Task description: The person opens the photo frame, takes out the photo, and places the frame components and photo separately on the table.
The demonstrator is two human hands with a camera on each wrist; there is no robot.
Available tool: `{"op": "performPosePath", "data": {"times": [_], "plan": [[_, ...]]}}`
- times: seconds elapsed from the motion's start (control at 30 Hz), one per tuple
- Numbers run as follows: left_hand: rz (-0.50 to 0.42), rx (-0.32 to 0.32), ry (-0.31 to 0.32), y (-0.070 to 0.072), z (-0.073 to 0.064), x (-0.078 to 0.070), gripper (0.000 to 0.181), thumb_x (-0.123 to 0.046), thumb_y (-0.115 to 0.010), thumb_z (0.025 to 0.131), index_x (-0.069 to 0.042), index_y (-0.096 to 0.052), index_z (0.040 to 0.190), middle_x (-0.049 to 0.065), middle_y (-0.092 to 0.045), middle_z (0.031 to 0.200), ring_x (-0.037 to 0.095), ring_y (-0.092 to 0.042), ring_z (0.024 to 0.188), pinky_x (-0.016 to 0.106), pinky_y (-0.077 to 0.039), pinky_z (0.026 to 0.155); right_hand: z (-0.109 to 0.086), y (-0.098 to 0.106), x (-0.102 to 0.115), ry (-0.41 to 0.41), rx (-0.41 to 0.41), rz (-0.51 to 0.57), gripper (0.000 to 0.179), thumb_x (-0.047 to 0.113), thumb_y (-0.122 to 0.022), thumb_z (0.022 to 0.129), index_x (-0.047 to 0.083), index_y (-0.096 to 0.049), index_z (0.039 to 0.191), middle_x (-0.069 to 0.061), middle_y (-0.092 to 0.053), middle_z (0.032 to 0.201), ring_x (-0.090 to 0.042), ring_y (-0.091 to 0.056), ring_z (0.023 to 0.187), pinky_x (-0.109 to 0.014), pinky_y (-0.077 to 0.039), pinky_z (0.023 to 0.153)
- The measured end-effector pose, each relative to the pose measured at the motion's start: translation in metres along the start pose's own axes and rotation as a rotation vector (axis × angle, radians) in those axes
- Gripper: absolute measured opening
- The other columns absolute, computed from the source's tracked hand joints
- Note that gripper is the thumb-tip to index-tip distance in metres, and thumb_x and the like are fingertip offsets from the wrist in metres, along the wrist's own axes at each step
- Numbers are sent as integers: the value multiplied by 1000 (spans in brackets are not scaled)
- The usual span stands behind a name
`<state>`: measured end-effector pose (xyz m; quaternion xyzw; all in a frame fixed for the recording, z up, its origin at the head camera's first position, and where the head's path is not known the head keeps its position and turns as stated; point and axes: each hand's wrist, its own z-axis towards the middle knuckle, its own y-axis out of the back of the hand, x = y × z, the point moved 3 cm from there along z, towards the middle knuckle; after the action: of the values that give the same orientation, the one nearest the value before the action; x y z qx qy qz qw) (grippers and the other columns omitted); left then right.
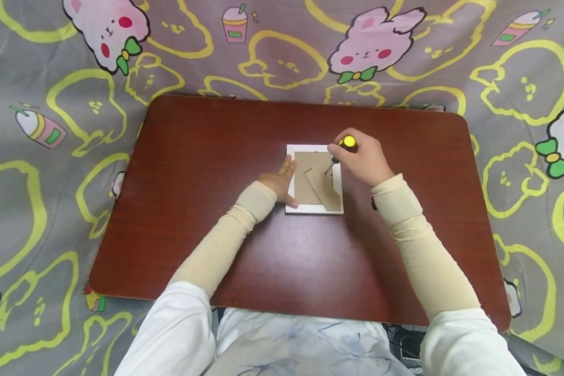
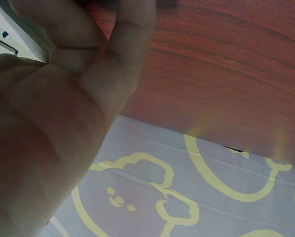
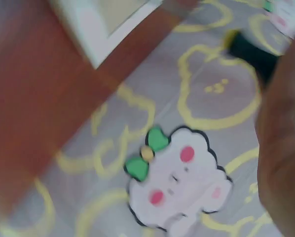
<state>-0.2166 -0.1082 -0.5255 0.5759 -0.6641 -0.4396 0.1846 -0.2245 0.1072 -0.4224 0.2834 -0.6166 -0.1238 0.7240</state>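
Observation:
A picture frame (image 1: 311,209) with a white border lies back up on the table, its brown backing board (image 1: 305,190) showing. A thin angled line crosses the board. My left hand (image 1: 279,183) rests along the frame's left side, thumb and fingers spread onto the border. In my right hand (image 1: 364,159) I grip a screwdriver (image 1: 349,141) with a yellow and black handle. Its shaft slants down over the right part of the board; whether the tip touches is unclear. The right wrist view shows the screwdriver handle (image 3: 251,52) and a blurred frame corner (image 3: 91,39).
The reddish-brown wooden table (image 1: 207,156) has rounded corners. A grey cloth (image 1: 282,47) with cartoon prints hangs behind it and on both sides. Beside my right wrist is a small dark object (image 1: 374,204), partly hidden.

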Motion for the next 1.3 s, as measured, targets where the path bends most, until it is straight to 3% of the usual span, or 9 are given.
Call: {"op": "performPosePath", "data": {"times": [0.1,0.17,0.3,0.4,0.57,0.83,1.0,1.13,1.3], "plan": [[-1,-19,1,2,-2,1,132,-56,-80,78,-12,11,162,8,19,166,39,-55,125,45,-51,88,10,-14,5,160,-102,-119,21,25,-74,89,6,-65,85,-8,-68,86,-21,-60,79,-32,-44,70],[4,-18,10,2,-1,3,132,-57,-80,78,-13,12,161,7,20,166,39,-54,126,46,-51,90,17,-23,6,219,-107,-53,19,16,-71,88,4,-60,77,-10,-71,89,-22,-61,84,-33,-43,71],[3,-4,19,1,-1,3,131,-57,-79,79,-14,12,161,6,21,166,38,-56,125,45,-52,87,32,-41,5,168,-42,252,14,2,-61,87,0,-56,73,-16,-71,86,-22,-65,75,-29,-50,65],[-1,2,17,1,-3,2,130,-57,-79,80,-14,12,162,6,20,166,36,-56,124,43,-52,84,42,-49,6,128,-6,326,17,2,-62,88,-1,-56,72,-12,-62,66,-20,-57,58,-27,-47,55],[-5,-5,8,1,-5,1,130,-57,-80,79,-13,11,162,7,18,166,35,-61,116,42,-53,80,53,-58,8,143,32,202,26,9,-65,89,4,-53,67,-1,-44,58,-16,-42,59,-27,-33,57],[36,-2,-2,-1,-3,-4,127,-61,-77,81,-12,9,162,6,16,167,36,-56,124,45,-50,91,54,-79,12,162,136,8,30,26,-69,92,12,-53,70,-2,-44,61,-17,-42,61,-29,-33,58],[61,-20,-21,-6,2,-1,120,-65,-74,81,-7,-8,163,8,-17,167,30,-49,134,43,-45,102,54,-108,16,180,260,-169,38,39,-70,92,14,-50,72,0,-45,63,-18,-46,62,-31,-36,60],[67,-73,-35,-9,3,4,114,-66,-76,78,-2,-28,158,14,-41,156,26,-54,128,42,-50,95,57,-133,16,163,305,-274,40,47,-71,92,13,-54,79,0,-50,66,-20,-50,66,-33,-40,62],[85,-137,-33,-6,-5,6,116,-68,-78,74,1,-33,155,18,-37,157,30,-45,135,43,-48,100,63,-158,7,145,317,-353,46,60,-67,89,15,-60,92,0,-59,72,-23,-56,71,-37,-45,70]]}}
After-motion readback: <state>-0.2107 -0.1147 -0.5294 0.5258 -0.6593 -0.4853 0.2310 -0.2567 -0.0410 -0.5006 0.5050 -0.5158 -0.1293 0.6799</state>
